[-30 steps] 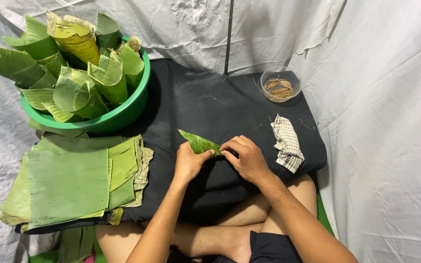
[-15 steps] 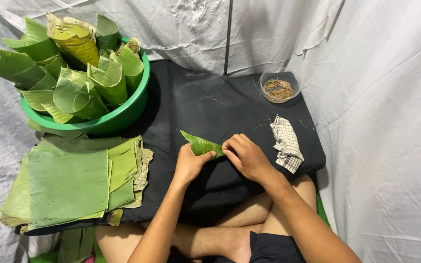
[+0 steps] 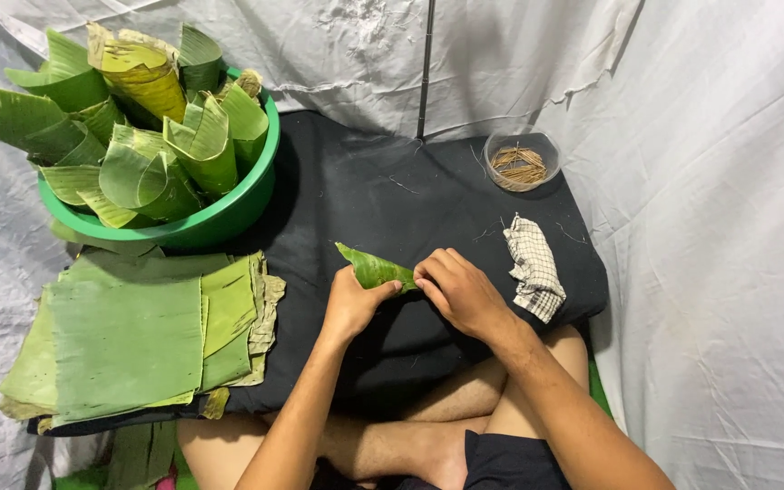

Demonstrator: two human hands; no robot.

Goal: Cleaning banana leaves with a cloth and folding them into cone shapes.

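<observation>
While the white sheeting fills the background and both sides of the frame, a black cloth-covered surface occupies the centre, with the seated person's crossed bare legs along the lower edge.

A stack of flat green banana-leaf sheets lies at the lower left of the frame, overlapping the left edge of the surface; brown, dried edges show on its right side.

A round green basin stands at the upper left, just above the stack. It is filled with rolled leaf cones standing upright, open ends upward.

The left hand sits at the centre of the frame, fingers curled around the wide end of a rolled green leaf piece. The right hand is just beside it, fingertips pinched on the same end of the leaf piece. The pointed tip of the piece aims toward the upper left and is held just above the surface.

A folded checked cloth lies on the surface at the right of centre, near the right hand but not touching it.

A small clear bowl stands at the upper right of the surface, well apart from the hands. It holds thin brown sticks.
</observation>
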